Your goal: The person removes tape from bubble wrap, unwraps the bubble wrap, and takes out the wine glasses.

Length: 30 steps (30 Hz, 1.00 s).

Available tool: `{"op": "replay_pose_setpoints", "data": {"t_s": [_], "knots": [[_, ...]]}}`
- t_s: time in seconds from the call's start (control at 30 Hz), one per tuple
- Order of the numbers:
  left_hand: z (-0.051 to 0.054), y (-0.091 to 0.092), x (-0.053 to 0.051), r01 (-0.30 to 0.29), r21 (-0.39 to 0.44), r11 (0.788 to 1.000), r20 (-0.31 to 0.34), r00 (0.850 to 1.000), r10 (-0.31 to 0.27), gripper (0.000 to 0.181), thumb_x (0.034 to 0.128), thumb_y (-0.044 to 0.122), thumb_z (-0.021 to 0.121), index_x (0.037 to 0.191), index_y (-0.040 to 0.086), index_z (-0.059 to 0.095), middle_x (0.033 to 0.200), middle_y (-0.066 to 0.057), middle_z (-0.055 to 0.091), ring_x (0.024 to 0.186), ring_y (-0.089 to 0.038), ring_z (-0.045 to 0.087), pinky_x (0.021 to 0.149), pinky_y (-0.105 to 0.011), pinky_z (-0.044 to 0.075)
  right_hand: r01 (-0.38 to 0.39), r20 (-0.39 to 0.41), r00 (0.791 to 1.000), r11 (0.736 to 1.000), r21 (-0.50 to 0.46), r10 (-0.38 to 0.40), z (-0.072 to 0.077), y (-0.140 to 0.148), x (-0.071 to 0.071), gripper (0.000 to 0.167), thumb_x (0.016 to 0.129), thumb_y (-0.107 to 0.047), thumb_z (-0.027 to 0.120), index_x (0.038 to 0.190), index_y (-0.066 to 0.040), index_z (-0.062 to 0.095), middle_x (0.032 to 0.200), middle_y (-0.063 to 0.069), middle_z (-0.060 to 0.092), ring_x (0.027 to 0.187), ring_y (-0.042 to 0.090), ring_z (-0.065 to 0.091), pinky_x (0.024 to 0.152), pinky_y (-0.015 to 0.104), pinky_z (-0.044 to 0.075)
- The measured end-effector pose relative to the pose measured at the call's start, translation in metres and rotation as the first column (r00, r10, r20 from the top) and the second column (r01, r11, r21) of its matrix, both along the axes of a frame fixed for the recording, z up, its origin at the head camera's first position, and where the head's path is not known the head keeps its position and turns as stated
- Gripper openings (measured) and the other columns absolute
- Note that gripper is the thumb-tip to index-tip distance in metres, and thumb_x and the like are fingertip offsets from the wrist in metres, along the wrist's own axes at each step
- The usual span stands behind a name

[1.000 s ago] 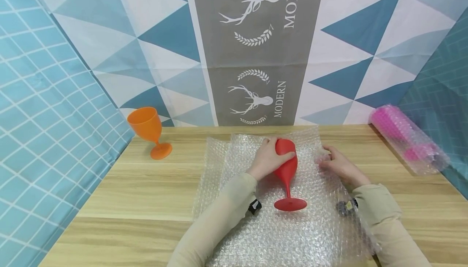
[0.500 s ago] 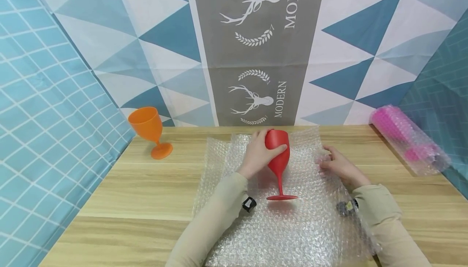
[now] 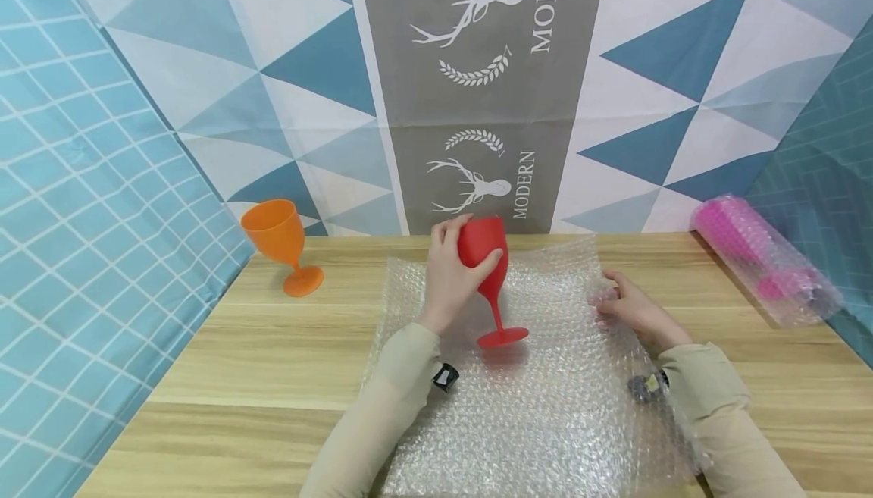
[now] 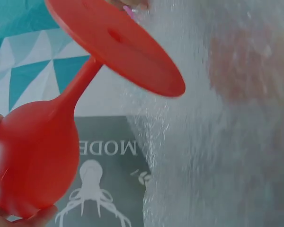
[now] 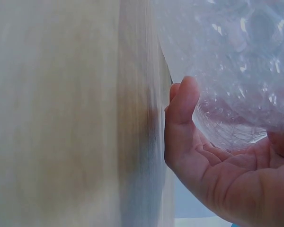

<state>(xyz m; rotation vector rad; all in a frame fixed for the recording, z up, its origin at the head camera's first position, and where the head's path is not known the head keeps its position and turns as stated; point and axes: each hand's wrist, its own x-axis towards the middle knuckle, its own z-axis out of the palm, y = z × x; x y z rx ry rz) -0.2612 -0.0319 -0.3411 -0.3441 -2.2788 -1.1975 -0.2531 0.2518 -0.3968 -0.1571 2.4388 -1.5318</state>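
A red goblet (image 3: 486,255) is gripped round its bowl by my left hand (image 3: 452,274), tilted, with its foot toward me above the bubble wrap (image 3: 532,422). Close up in the left wrist view, the goblet's stem and round foot (image 4: 128,47) stand over the wrap, and fingertips curve round the bowl. My right hand (image 3: 637,308) holds the right edge of the bubble wrap between thumb and fingers. From the right wrist view, curled fingers (image 5: 182,101) cup a raised fold of the clear wrap (image 5: 241,71).
An orange goblet (image 3: 276,236) stands at the table's back left. Toward the back right lies a pink goblet (image 3: 740,236) rolled in bubble wrap. A patterned cloth wall (image 3: 327,119) rises behind the wooden table (image 3: 273,377).
My left hand has carried the red goblet leftward and away from me, and its foot has swung to a new tilt. The right hand has stayed at the wrap's edge.
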Motion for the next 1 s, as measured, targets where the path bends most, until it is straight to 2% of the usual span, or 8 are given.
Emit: {"op": "replay_pose_setpoints", "data": {"t_s": [0.23,0.53,0.73,0.9,1.0], "knots": [[0.005,-0.021,0.0,-0.048,0.023,0.999,-0.139,0.989,0.051,0.058,0.0762,0.029,0.071,0.127,0.018,0.046,0.121,-0.005,0.045,0.107,-0.022,0.05,0.075,-0.034,0.054,-0.006,-0.013,1.0,1.0,-0.001,0.005,0.0,-0.001,-0.001,0.069,0.088,0.005,0.043,0.139,0.012,-0.003,0.107,0.03,0.045,0.075,0.01,0.057,0.067,0.026,0.053],[0.007,-0.052,-0.001,-0.131,0.007,0.991,-0.314,0.941,0.127,0.058,0.0755,0.025,0.072,0.126,0.016,0.045,0.126,-0.008,0.043,0.113,-0.022,0.046,0.079,-0.037,0.053,0.0,-0.014,1.0,1.0,0.004,0.0,-0.001,-0.002,-0.001,0.068,0.088,0.006,0.042,0.139,0.012,-0.003,0.105,0.028,0.046,0.073,0.009,0.057,0.066,0.026,0.053],[0.009,-0.07,-0.001,-0.179,0.045,0.983,-0.339,0.923,0.184,0.058,0.0743,0.025,0.074,0.124,0.017,0.045,0.127,-0.007,0.043,0.115,-0.02,0.044,0.08,-0.038,0.053,0.008,-0.013,1.0,1.0,-0.015,-0.009,-0.001,-0.002,-0.002,0.07,0.087,0.006,0.045,0.138,0.013,-0.002,0.103,0.026,0.049,0.071,0.009,0.056,0.064,0.026,0.052],[0.014,-0.087,-0.001,-0.222,0.054,0.974,-0.385,0.895,0.226,0.058,0.0743,0.024,0.074,0.124,0.014,0.045,0.128,-0.009,0.043,0.12,-0.021,0.04,0.082,-0.042,0.052,0.009,-0.023,1.0,1.0,-0.004,-0.009,-0.001,-0.001,-0.001,0.069,0.087,0.005,0.045,0.138,0.013,-0.002,0.106,0.027,0.05,0.073,0.008,0.056,0.065,0.024,0.052],[0.014,-0.098,-0.001,-0.247,0.066,0.967,-0.39,0.886,0.253,0.057,0.0745,0.023,0.073,0.123,0.015,0.046,0.13,-0.008,0.042,0.123,-0.019,0.037,0.084,-0.043,0.051,0.007,-0.029,1.0,1.0,0.002,-0.007,-0.001,-0.001,-0.001,0.069,0.087,0.005,0.045,0.138,0.013,-0.001,0.105,0.026,0.051,0.075,0.008,0.055,0.066,0.023,0.051]]}}
